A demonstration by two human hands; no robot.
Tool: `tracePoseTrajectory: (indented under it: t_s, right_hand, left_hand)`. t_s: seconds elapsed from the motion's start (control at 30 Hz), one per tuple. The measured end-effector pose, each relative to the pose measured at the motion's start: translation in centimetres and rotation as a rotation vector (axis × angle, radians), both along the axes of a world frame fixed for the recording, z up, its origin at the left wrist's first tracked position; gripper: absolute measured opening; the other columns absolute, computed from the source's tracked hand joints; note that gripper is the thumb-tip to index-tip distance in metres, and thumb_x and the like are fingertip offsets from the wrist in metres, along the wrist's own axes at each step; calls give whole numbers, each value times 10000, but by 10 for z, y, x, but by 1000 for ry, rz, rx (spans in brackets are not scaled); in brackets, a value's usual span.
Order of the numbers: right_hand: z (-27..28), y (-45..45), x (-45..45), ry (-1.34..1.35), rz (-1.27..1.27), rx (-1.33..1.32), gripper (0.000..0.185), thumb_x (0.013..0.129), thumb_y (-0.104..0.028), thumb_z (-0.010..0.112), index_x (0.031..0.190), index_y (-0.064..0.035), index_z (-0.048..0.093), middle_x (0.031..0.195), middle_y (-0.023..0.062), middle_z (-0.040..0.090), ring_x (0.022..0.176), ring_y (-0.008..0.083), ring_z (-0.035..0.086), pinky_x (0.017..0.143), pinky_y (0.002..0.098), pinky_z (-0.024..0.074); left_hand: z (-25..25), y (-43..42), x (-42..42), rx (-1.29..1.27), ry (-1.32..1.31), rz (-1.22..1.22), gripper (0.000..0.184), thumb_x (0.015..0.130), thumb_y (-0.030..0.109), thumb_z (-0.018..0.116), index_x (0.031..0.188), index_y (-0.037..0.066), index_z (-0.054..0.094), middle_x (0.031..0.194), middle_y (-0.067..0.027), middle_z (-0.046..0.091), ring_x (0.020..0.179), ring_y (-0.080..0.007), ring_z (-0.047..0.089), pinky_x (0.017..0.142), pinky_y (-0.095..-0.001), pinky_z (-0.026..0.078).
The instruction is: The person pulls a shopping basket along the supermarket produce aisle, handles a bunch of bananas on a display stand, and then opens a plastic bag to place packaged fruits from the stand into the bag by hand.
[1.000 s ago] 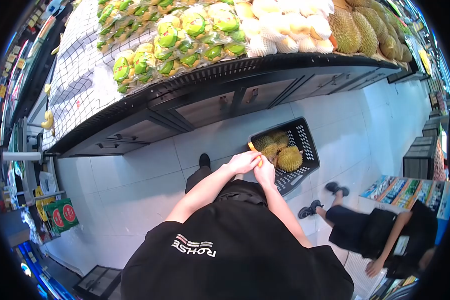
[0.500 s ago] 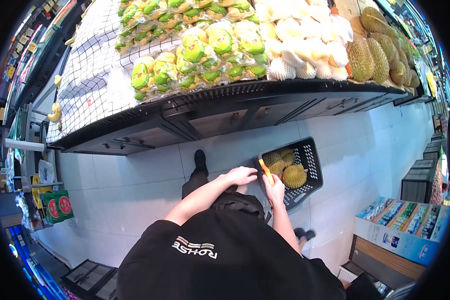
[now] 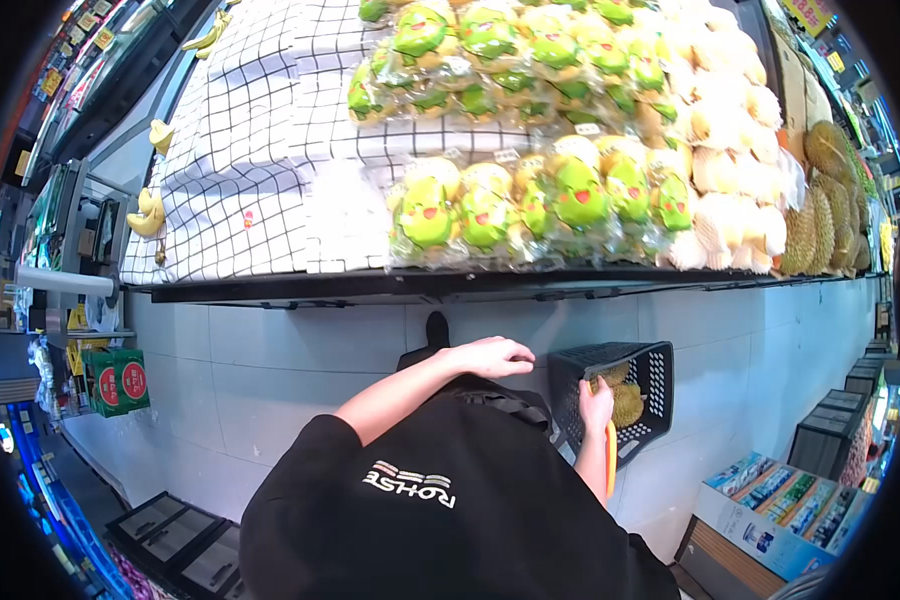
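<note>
The left hand (image 3: 494, 356) hangs empty, loosely spread. The right hand (image 3: 597, 402), grip unclear, is beside durians (image 3: 627, 406) in a basket (image 3: 666, 392).

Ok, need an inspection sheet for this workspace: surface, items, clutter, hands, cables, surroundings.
Surface: pale tiled floor under the basket.
Items: black basket holding durians; orange strip beside the right forearm.
Clutter: bananas along the display's left edge.
Hands: left hand open, nothing seen in it; right hand at the basket, grip unclear.
Cables: nothing seen.
Surroundings: checked cloth and bagged fruit on the display; green box at left.
</note>
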State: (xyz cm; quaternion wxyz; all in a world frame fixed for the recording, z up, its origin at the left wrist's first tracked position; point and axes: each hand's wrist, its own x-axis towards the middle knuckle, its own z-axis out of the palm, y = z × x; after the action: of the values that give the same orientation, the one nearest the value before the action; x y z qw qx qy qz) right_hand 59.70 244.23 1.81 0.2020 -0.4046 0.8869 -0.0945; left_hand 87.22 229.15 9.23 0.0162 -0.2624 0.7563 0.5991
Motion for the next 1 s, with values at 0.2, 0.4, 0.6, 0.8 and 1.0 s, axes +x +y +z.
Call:
tracePoseTrajectory:
  t_s: [0.2,0.4,0.6,0.8,1.0]
  right_hand:
    - [15,-89,64,-561,284,-130,330,916,-224,661,1113,40,678,984,159,729,938,208,694,840,318,524]
    - [125,-159,140,-588,752,-4,293,945,-220,576,1045,32,684,1009,204,701,959,334,682,858,369,515]
    - [182,-180,171,-607,1084,-42,267,937,-243,576,1008,-18,701,939,179,696,909,362,653,814,426,515]
    - [252,-205,213,-1141,1021,-271,192,926,-64,607,1075,34,678,928,129,715,829,216,692,766,318,540]
    - [270,-239,272,-968,971,-747,623,858,-147,731,1396,19,464,1222,194,627,1113,247,615,958,346,467]
  left_hand:
    - [115,-45,134,-108,290,385,240,903,169,669,1065,-8,685,948,-129,719,870,-206,692,768,-316,532]
    - [76,-104,221,-725,167,1525,207,834,63,713,1019,-9,653,1042,-110,658,922,-207,608,830,-317,481]
    - [44,-137,231,-1071,-140,1347,356,782,153,755,1086,8,641,1080,-158,667,991,-311,630,846,-362,491]
    - [92,-114,234,-493,565,1732,196,925,16,626,1110,-47,607,1047,-79,681,911,-120,633,798,-266,506]
    - [137,-64,193,-629,703,1642,322,849,-28,697,1151,-49,586,1074,-100,664,978,-156,630,853,-297,508]
